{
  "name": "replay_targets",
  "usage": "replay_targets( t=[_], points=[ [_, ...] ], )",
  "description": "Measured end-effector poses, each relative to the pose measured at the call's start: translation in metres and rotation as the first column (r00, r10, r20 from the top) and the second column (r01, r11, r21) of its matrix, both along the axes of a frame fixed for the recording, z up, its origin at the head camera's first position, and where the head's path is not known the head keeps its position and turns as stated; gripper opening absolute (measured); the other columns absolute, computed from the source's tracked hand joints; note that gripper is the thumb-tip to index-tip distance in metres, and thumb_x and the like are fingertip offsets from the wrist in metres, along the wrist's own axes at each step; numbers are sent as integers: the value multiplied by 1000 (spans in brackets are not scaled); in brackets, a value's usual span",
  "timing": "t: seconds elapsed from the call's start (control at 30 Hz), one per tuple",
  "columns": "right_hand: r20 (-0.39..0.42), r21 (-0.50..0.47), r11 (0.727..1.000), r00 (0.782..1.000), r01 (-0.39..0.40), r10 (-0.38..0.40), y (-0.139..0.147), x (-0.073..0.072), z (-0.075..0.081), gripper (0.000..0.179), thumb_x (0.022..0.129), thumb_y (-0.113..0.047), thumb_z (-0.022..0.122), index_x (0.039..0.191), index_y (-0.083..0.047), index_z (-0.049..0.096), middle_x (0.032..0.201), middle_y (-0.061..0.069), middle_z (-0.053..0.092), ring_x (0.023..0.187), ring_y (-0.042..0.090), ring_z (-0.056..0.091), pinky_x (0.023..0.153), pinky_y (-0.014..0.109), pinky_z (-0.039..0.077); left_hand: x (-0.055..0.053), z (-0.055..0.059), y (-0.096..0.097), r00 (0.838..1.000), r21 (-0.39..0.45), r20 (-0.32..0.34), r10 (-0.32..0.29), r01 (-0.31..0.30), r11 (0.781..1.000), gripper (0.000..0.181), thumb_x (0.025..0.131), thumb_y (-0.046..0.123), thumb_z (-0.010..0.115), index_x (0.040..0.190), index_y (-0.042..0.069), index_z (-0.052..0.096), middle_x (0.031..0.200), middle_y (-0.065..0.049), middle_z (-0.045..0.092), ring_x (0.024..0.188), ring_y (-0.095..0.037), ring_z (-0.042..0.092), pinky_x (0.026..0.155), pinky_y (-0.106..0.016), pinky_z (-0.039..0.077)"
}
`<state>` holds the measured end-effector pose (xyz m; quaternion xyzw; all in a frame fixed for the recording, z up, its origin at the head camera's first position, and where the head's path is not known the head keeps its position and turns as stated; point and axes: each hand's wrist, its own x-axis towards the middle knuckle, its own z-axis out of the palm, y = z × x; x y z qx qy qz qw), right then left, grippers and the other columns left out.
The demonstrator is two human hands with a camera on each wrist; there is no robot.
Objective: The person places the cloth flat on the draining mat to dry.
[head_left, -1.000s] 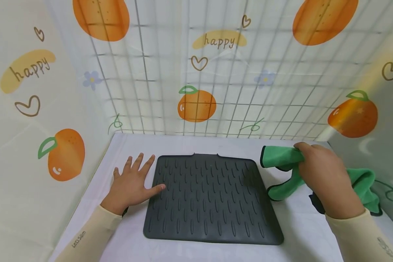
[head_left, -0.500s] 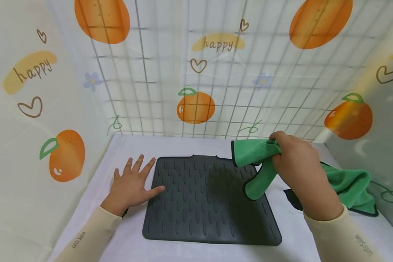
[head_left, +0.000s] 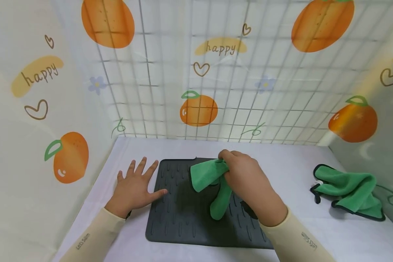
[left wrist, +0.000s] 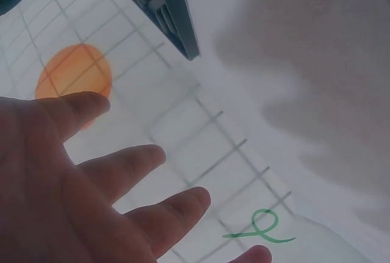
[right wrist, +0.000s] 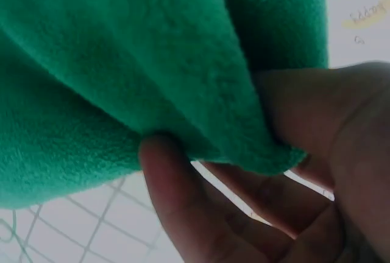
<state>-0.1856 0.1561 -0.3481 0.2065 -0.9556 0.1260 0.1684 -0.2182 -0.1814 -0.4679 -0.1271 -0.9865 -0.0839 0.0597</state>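
Note:
A dark grey ribbed rubber mat [head_left: 170, 222] lies flat on the white-covered table. My left hand [head_left: 134, 191] is spread beside its left edge, with the thumb over that edge; the left wrist view shows the same fingers [left wrist: 146, 165] straight and apart. Over the middle of the mat, my right hand [head_left: 249, 185] grips a bunched green cloth [head_left: 205, 175] with dark edging. Two folds of the cloth hang down from the grip. Up close in the right wrist view, thumb and fingertips pinch the fuzzy fabric [right wrist: 164, 74]. The right hand and forearm hide part of the mat.
A second green cloth [head_left: 353, 191] with black trim lies crumpled at the table's right side. Behind the table stands a wire grid [head_left: 163, 109] covered by a sheet printed with oranges. Similar sheets [head_left: 23, 153] close off the left and right sides.
My right hand has carried the green cloth leftward from beyond the mat's right edge to over its middle. The second cloth now shows fully. My left hand has stayed in place.

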Motion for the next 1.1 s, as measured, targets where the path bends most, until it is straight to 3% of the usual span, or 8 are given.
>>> replay_targets(
  t=[0.47, 0.7, 0.83, 1.1],
  points=[
    [86, 20, 999, 995, -45, 43, -25, -4, -33, 43, 85, 17, 64, 119, -8, 71, 111, 7, 71, 85, 19, 63, 68, 33, 52, 0, -1, 2, 1000, -17, -12, 10, -10, 1000, 107, 84, 91, 54, 168, 31, 29, 172, -14, 25, 154, -53, 23, 105, -86, 23],
    [47, 28, 995, 995, -91, 90, -30, -3, -51, 46, 81, 18, 65, 118, -8, 74, 109, 5, 73, 90, 20, 66, 71, 32, 52, 0, -6, 2, 1000, -22, -4, 11, -11, 1000, 107, 84, 90, 55, 168, 30, 29, 172, -15, 25, 154, -53, 23, 106, -85, 23],
    [23, 80, 992, 995, -96, 94, -31, -3, -60, 46, 80, 13, 70, 119, -10, 75, 108, 3, 74, 93, 24, 69, 73, 34, 54, -1, -11, 3, 1000, -15, -6, 10, -10, 1000, 106, 84, 89, 56, 168, 31, 29, 172, -14, 25, 153, -53, 23, 106, -85, 23],
    [46, 119, 986, 992, -121, 116, -29, -4, -62, 50, 77, 7, 74, 122, -14, 76, 111, 1, 73, 94, 24, 66, 66, 32, 51, -1, -13, 4, 1000, -12, -22, 0, 0, 1000, 106, 84, 90, 56, 168, 30, 31, 172, -14, 25, 154, -53, 24, 106, -84, 25]
  ],
)
